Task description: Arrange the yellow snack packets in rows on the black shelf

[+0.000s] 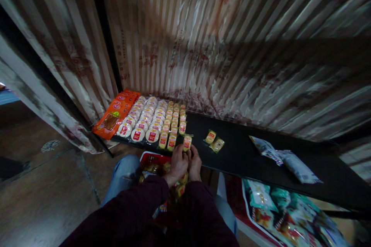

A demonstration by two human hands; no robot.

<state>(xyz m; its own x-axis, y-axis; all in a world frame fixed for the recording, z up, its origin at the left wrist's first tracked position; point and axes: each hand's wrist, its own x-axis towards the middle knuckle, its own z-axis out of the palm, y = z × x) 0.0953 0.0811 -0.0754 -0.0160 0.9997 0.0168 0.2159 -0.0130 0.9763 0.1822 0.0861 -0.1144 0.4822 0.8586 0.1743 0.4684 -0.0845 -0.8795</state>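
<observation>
Both my hands meet at the front edge of a black shelf point(232, 162). Between the fingertips of my left hand point(177, 163) and my right hand point(194, 162) is a small yellow wrapped snack cake point(187, 143) with a red and white label, held upright at the front of a row. Similar small yellow cakes point(171, 141) stand in rows just left of it. Further left are rows of round white wrapped biscuits point(137, 134). Below my wrists, a red basket point(146, 155) between my knees holds more yellow packets, partly covered by my arms.
An orange snack bag point(114, 114) lies at the shelf's left end. Two loose yellow packets point(211, 136) lie right of my hands, and silvery packets point(300, 166) further right. A second basket point(245, 197) with green and red bags stands below. Printed striped sheeting point(203, 46) hangs behind.
</observation>
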